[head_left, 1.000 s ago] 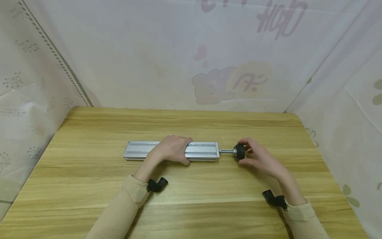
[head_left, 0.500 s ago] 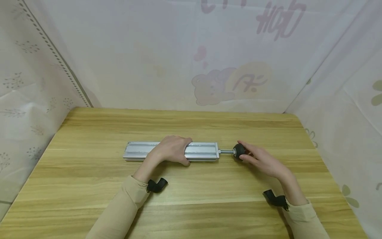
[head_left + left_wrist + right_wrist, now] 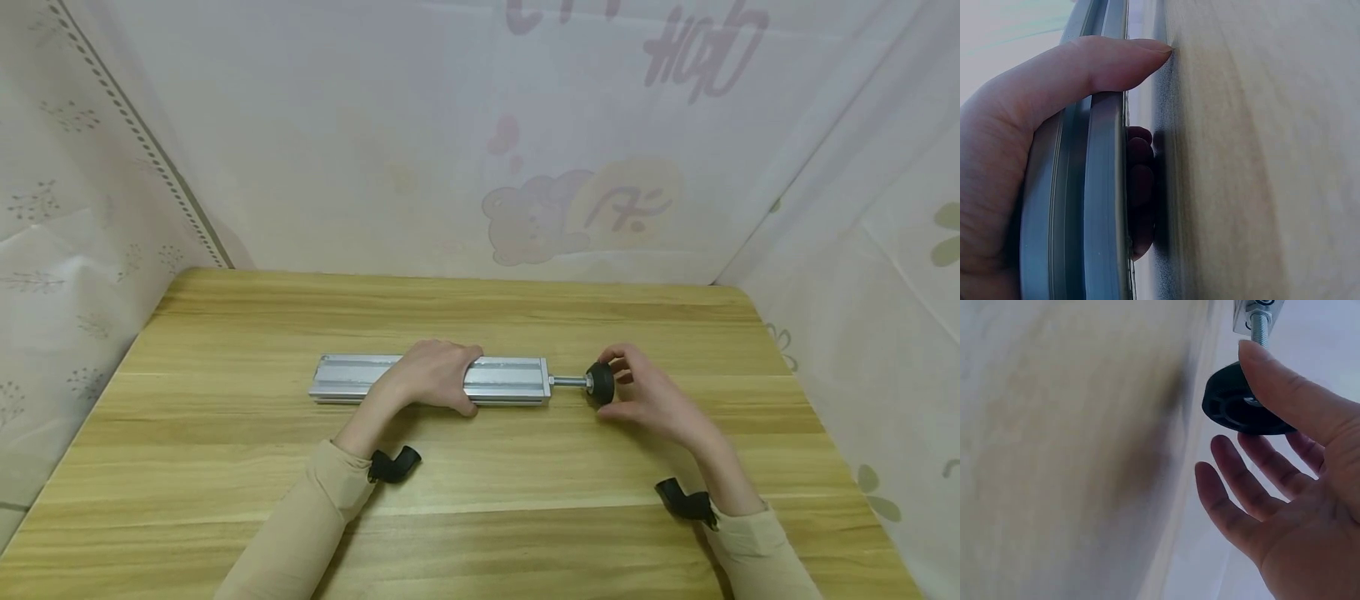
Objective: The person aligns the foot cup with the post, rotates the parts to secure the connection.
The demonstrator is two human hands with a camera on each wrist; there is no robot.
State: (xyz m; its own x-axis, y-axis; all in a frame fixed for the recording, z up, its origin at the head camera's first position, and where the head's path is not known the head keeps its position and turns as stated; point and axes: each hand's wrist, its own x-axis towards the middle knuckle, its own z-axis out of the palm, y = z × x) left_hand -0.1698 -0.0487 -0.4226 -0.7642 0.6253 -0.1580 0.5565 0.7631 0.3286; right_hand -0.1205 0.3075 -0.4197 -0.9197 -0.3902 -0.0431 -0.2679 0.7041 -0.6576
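A silver aluminium profile (image 3: pixel 508 377) lies lengthwise across the wooden table (image 3: pixel 480 517). My left hand (image 3: pixel 431 377) grips it across the top, the thumb on the near side. In the left wrist view the fingertips (image 3: pixel 1140 178) show past the profile's lower edge. From the profile's right end plate sticks out a threaded rod (image 3: pixel 570 381) with a nut, tipped by a black levelling foot (image 3: pixel 601 383). My right hand (image 3: pixel 656 400) holds that foot by its rim between thumb and fingers. Seen from the right wrist, the thumb (image 3: pixel 1291 387) lies along the foot's side while other fingers spread below.
Pale printed cloth (image 3: pixel 360 150) hangs behind the table and down both sides. Black camera mounts sit on the left wrist (image 3: pixel 395 464) and the right wrist (image 3: pixel 684 502).
My right fingers drew together at the foot half a second ago, then spread back around its rim. The foot looks turned a little. The left hand and profile stay put.
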